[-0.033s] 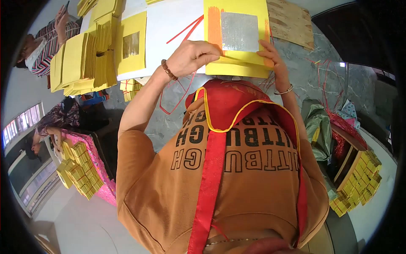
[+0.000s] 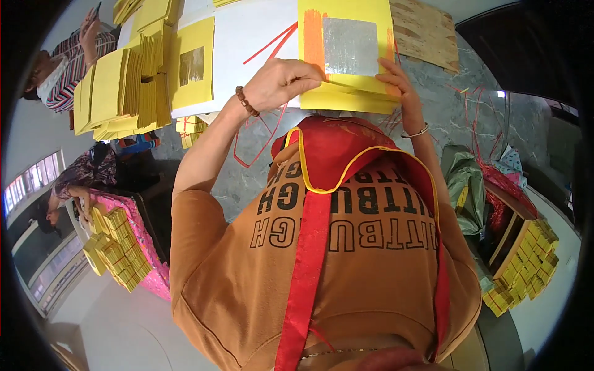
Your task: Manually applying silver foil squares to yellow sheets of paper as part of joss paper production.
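Note:
A stack of yellow paper (image 2: 346, 93) lies before me at the table's near edge. Its top sheet carries a silver foil square and orange bands. My left hand (image 2: 281, 83), with a beaded bracelet, is closed in a pinch on the near left part of the sheet. My right hand (image 2: 402, 93), with a bangle, grips the stack's right edge, fingers bent over the top; its thumb is hidden. The paper's near edge bends downward, and its layers show there. Left of the stack, a red plastic strip (image 2: 272, 43) lies on the white table (image 2: 238, 74).
Farther left are a yellow sheet with a dull foil square (image 2: 193, 65) and piled yellow paper bundles (image 2: 114, 86). A wooden board (image 2: 427, 34) is at the far right. Tied bundles (image 2: 523, 266) are stacked at right. Two people are at left, one beside a pink-covered table (image 2: 148, 247).

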The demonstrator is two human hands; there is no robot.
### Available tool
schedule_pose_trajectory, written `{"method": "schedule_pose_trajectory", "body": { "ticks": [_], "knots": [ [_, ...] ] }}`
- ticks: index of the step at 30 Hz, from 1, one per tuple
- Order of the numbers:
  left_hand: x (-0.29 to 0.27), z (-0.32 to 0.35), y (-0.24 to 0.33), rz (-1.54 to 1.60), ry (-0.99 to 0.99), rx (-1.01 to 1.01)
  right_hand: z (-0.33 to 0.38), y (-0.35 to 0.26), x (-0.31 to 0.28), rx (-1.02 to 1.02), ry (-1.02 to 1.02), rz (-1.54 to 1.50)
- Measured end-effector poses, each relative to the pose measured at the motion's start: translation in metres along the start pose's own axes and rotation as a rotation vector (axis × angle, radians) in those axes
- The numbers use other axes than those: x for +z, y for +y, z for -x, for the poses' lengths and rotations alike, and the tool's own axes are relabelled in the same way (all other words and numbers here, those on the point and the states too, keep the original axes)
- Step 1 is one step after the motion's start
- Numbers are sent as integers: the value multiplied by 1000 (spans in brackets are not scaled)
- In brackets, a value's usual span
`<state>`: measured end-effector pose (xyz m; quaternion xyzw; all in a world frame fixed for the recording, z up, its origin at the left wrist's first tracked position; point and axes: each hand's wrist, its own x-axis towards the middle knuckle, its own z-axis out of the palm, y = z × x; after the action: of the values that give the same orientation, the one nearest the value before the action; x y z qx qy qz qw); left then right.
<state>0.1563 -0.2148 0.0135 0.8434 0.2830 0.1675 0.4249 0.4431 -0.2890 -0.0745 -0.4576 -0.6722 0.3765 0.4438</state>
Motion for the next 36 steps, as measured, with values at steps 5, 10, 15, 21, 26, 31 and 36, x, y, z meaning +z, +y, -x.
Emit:
{"method": "schedule_pose_trajectory", "body": {
  "ticks": [5, 10, 15, 21, 26, 31, 36],
  "knots": [
    [-4, -5, 0, 57, -48, -94, 1, -1, 4, 7, 44, -100],
    [-3, -5, -2, 176, -35, -122, 3, -3, 7, 19, 62, -154],
    [-1, -6, -3, 218, -38, -178, 3, -3, 5, 50, 52, -95],
    [0, -6, 0, 216, -11, -204, 2, -8, 5, 61, 57, -84],
    [2, -7, -11, 294, -26, -234, 1, -5, 5, 0, 47, -107],
    [-1, -9, -10, 342, -61, -233, 2, -6, 4, 6, 39, -104],
    [-4, -12, -9, 389, -134, -216, 1, -1, 1, 32, 6, -28]
  ]
}}
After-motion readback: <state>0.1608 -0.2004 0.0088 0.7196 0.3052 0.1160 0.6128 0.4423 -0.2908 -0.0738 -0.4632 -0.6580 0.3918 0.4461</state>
